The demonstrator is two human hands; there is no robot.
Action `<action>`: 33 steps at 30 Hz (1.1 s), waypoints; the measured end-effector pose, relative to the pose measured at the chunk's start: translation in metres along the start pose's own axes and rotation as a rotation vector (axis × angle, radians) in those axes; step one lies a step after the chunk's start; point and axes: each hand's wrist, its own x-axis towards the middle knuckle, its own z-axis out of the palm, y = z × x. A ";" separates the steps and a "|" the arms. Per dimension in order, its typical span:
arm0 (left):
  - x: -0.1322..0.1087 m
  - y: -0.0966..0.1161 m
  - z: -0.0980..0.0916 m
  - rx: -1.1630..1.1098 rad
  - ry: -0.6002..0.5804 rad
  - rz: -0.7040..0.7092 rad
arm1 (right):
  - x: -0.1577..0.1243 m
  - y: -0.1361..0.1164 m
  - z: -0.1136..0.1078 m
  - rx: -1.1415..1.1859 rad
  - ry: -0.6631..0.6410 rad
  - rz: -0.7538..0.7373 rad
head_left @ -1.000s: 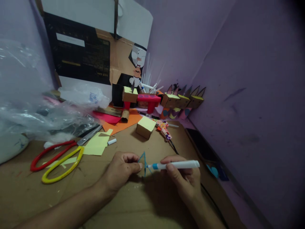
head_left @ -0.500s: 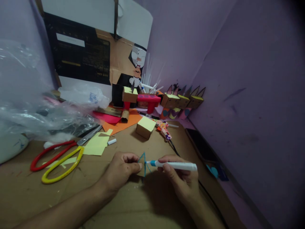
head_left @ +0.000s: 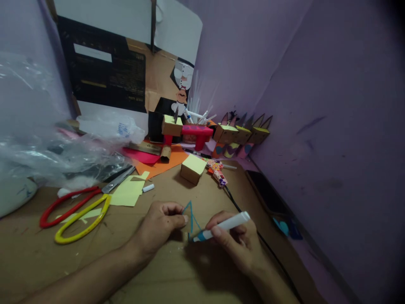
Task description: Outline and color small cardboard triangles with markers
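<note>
Between the thumb and fingers of my left hand [head_left: 162, 223] is a small pointed cardboard piece [head_left: 194, 224] with blue lines along its edges. My right hand [head_left: 237, 242] grips a white marker [head_left: 232, 221] with a blue tip end. The marker slants down to the left, its tip at the lower part of the piece; whether it touches is hard to tell. Just beyond my hands sits a small cardboard box [head_left: 192, 169] with a pale yellow top. A white marker cap [head_left: 148, 188] lies farther left.
Scissors [head_left: 104, 194] with red and yellow handles lie at left beside yellow paper [head_left: 128, 192] and clear plastic bags [head_left: 63, 147]. A patterned glue gun [head_left: 217, 172] trails a black cord [head_left: 232, 196] past my right hand. Cardboard animal figures [head_left: 226, 133] and a phone [head_left: 267, 190] stand and lie at right.
The marker has moved down and tilted more steeply, its tip going from the middle of the piece to its lower part. My left hand has barely moved.
</note>
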 end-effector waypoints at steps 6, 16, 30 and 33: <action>0.000 0.002 -0.014 -0.081 0.057 0.095 | 0.016 0.018 -0.013 0.106 0.316 0.145; -0.005 0.014 -0.029 -0.087 0.093 0.220 | 0.057 0.033 -0.009 -0.162 0.177 0.393; 0.002 0.012 -0.030 -0.057 0.112 0.181 | 0.067 0.031 -0.009 -0.095 0.226 0.377; 0.006 0.018 -0.044 0.046 0.159 0.186 | 0.071 0.035 -0.011 -0.073 0.245 0.357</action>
